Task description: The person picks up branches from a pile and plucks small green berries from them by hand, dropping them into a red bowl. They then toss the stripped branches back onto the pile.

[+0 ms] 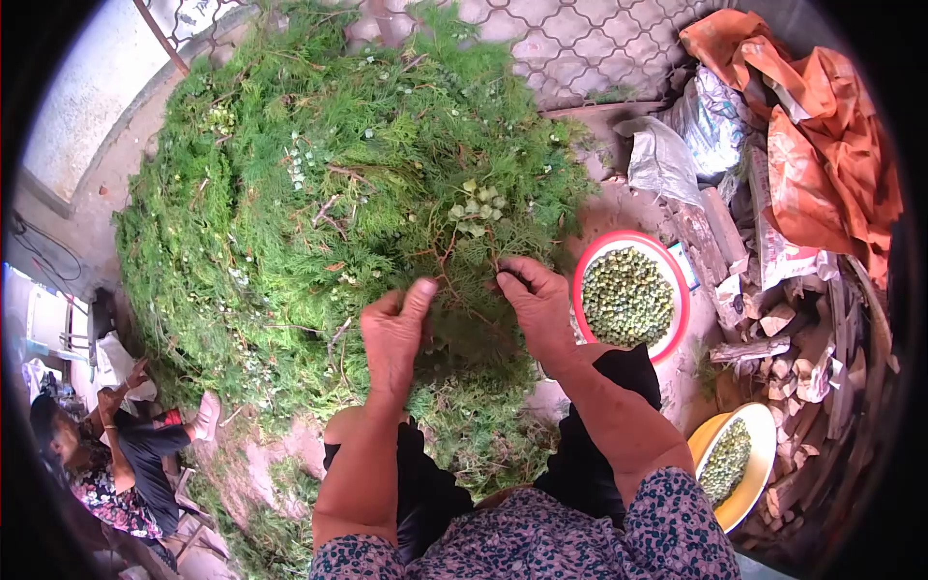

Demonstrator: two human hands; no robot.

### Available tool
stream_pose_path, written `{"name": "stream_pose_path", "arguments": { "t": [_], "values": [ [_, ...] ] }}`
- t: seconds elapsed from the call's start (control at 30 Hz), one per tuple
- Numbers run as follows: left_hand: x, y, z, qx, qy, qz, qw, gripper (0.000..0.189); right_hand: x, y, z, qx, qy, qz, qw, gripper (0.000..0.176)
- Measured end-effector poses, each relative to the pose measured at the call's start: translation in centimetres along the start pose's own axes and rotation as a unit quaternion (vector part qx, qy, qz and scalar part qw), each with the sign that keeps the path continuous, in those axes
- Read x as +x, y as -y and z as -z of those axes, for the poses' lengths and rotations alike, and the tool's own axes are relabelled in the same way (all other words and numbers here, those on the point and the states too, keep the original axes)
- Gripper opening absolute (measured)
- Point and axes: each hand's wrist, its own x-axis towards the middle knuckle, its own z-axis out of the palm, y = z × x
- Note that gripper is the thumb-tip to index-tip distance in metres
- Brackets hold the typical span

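My left hand [393, 333] is closed, its thumb pressed against the fingers on a leafy evergreen branch [447, 259]. Facing it, my right hand [537, 307] pinches a thin twig of the same greenery between thumb and forefinger. A cluster of pale green cones [477, 205] sits among the sprigs just above both hands. Behind and to the left spreads a large heap of cut evergreen branches [261, 213], dotted with more cones. To the right of my right hand stands a red-rimmed basin [683, 319] filled with small green cones.
A yellow basin [759, 478] with more green cones sits at lower right. Stacked firewood [788, 377], sacks [710, 121] and an orange tarp [822, 164] line the right side. A wire fence [590, 48] stands behind. Another person [116, 464] sits at far left.
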Motion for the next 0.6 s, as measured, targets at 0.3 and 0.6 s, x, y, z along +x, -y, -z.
{"name": "stream_pose_path", "arguments": {
  "t": [0.3,0.6],
  "values": [
    [1.2,1.6,-2.9,0.075,0.043,-0.290,0.953,0.018,-2.2,0.0,-1.8,-0.194,0.029,0.111,0.974,0.015],
    [1.1,1.8,-2.2,-0.314,0.009,0.011,0.949,0.011,-2.8,-1.3,-3.2,-0.290,0.082,0.237,0.924,0.020]
  ]
}}
